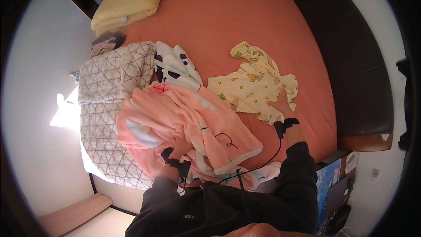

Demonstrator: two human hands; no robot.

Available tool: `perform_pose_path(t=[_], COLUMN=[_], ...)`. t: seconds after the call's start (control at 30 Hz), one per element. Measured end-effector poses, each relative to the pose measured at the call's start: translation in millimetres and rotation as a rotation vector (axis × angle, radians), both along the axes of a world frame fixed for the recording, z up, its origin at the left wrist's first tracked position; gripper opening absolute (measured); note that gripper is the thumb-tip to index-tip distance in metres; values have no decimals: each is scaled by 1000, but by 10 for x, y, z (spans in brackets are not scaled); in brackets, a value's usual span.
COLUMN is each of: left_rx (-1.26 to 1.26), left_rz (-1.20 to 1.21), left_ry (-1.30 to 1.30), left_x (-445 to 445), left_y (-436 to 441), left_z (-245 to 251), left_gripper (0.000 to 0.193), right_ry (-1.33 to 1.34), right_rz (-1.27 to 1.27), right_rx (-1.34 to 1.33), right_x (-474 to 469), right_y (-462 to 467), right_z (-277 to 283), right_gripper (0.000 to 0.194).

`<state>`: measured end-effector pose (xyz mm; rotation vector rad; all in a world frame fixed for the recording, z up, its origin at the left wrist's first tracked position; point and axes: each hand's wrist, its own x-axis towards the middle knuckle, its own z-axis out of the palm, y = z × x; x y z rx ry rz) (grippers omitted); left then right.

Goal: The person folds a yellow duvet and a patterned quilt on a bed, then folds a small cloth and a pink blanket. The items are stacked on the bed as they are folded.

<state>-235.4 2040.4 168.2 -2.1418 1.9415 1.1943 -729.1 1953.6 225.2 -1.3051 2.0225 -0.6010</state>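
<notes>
A pink fleece blanket (227, 121) with white patches lies bunched on the bed in front of me. My left hand (181, 146) is on its folds, the fingers partly sunk in the fabric, so their grip is unclear. To the right, a pale yellow printed pajama top (246, 87) lies spread on the coral bed sheet (223, 16), one sleeve stretched toward the far side. My right hand (283, 103) rests on the top near its collar end, with thumb and fingers spread. Both wrists wear black straps with small cabled devices.
A folded checked quilt (108, 79) lies along the left side, beside a white blanket with dark spots (179, 65). Farther back are dark and pink clothes (110, 42) and a folded yellow quilt (131, 1). A dark padded headboard (348, 49) borders the bed's right.
</notes>
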Motion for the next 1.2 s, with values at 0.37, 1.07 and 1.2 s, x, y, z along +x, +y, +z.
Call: perform_pose_path(t=[0.37, 1.07, 1.2], left_rx=[47, -19, -290], left_rz=[65, -135, -454], left_ry=[11, -44, 2], left_x=[82, -30, -333], left_y=[-121, -233, -206], left_z=[-200, 234, 881], left_gripper=[90, 98, 79], right_ry=[775, -1413, -1668], right_rz=[504, -257, -234], right_rx=[193, -392, -595], right_x=[857, -234, 58], right_y=[-996, 1372, 2035], right_z=[-582, 1021, 1264], right_gripper=[103, 40, 41])
